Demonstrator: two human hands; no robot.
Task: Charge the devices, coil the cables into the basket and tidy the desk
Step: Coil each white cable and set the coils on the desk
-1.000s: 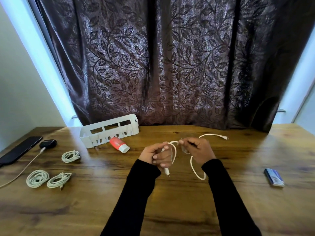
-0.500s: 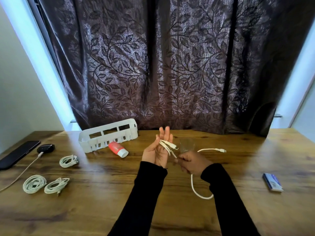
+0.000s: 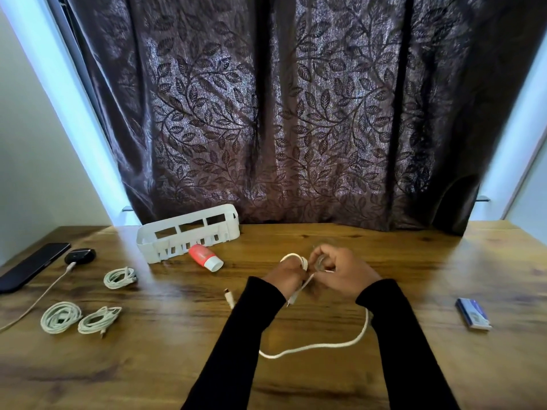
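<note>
A white cable (image 3: 319, 346) is wound in a small loop around the fingers of my left hand (image 3: 285, 275) at the desk's middle. My right hand (image 3: 343, 272) pinches the same cable beside that loop. The cable's slack sags between my sleeves onto the wood, and one plug (image 3: 228, 296) lies left of my left sleeve. A white slotted basket (image 3: 189, 235) stands at the back left with nothing visible inside. Three coiled white cables (image 3: 60, 317) (image 3: 99, 319) (image 3: 120, 277) lie on the left. A black phone (image 3: 32, 265) and a black earbuds case (image 3: 80, 255) sit at the far left, the case plugged into a white lead (image 3: 41, 297).
A red tube with a white cap (image 3: 204, 257) lies in front of the basket. A small blue and white box (image 3: 473, 313) rests at the right. A dark leaf-patterned curtain (image 3: 296, 113) hangs behind the wooden desk (image 3: 148, 365).
My hands have come together again. The cable is now looped around my left fingers, where it lay across an open palm. The slack has dropped toward me and its plug now lies left of my sleeve.
</note>
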